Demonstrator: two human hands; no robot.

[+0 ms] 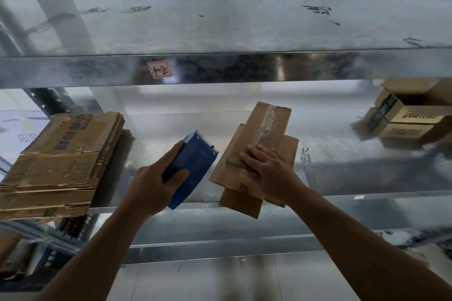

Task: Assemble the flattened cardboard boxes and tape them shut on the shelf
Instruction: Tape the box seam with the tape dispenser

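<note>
A blue tape dispenser (193, 166) is gripped by my left hand (151, 183) above the front of the metal shelf (342, 178). To its right a small brown cardboard box (264, 129) with a strip of tape along its top seam lies tilted on the shelf, over another piece of cardboard. My right hand (271, 171) rests on the near end of that box, fingers laid over the seam. A stack of flattened cardboard boxes (61, 164) lies at the left of the same shelf.
Two assembled boxes (406, 115), the upper one with open flaps, are stacked at the far right of the shelf. An upper metal shelf (220, 68) with a red-marked label (159, 69) hangs over the work area. A lower shelf level shows below.
</note>
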